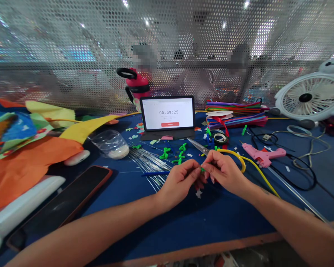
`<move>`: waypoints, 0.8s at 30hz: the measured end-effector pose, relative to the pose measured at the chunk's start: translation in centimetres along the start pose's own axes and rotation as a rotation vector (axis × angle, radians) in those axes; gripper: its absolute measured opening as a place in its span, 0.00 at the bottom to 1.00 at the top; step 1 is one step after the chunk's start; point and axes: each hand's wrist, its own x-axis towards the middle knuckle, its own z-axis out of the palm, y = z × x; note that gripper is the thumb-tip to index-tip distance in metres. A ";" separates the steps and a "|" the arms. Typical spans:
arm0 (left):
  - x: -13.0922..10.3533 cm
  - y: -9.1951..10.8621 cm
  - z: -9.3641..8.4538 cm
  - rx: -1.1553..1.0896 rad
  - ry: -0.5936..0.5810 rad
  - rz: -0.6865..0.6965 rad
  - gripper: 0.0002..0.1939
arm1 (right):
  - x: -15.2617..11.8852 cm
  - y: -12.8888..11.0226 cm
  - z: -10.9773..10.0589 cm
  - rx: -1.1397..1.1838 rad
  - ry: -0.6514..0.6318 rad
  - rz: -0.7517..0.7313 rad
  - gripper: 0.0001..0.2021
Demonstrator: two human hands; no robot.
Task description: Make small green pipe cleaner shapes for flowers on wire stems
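Note:
My left hand [182, 178] and my right hand [225, 172] meet over the blue table, fingertips pinched together on a small green pipe cleaner piece [202, 169]. Most of that piece is hidden by the fingers. Just beyond my hands lie several twisted green pipe cleaner pieces [165, 152]. Scissors [199, 147] with a yellow handle [241, 161] rest behind and beside my right hand, blades pointing away to the left. A bundle of thin silvery wires [149, 165] and a blue stick [156, 173] lie beyond my left hand.
A tablet [168, 115] showing a timer stands at the back. Bundled pipe cleaners [236, 120], a pink glue gun [263, 154] with cords and a fan [306, 96] are on the right. A clear plastic cup [110, 144], a phone [64, 200] and orange sheets [39, 165] occupy the left.

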 end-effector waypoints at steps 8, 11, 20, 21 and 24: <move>-0.1 0.0 0.0 0.024 0.069 0.025 0.12 | 0.1 -0.5 -0.1 0.064 -0.033 0.010 0.07; 0.0 0.0 0.0 0.026 0.072 0.011 0.13 | 0.1 -0.5 0.0 0.040 -0.018 -0.010 0.07; 0.1 0.0 0.1 -0.231 0.019 -0.097 0.13 | 0.1 -0.1 -0.2 0.017 -0.018 0.001 0.05; 0.1 0.0 0.2 -0.303 -0.002 -0.131 0.13 | 0.1 -0.1 -0.3 0.022 -0.020 -0.006 0.05; 0.4 0.0 0.0 -0.503 -0.118 -0.238 0.12 | 0.0 -0.3 -0.4 0.019 -0.043 -0.031 0.04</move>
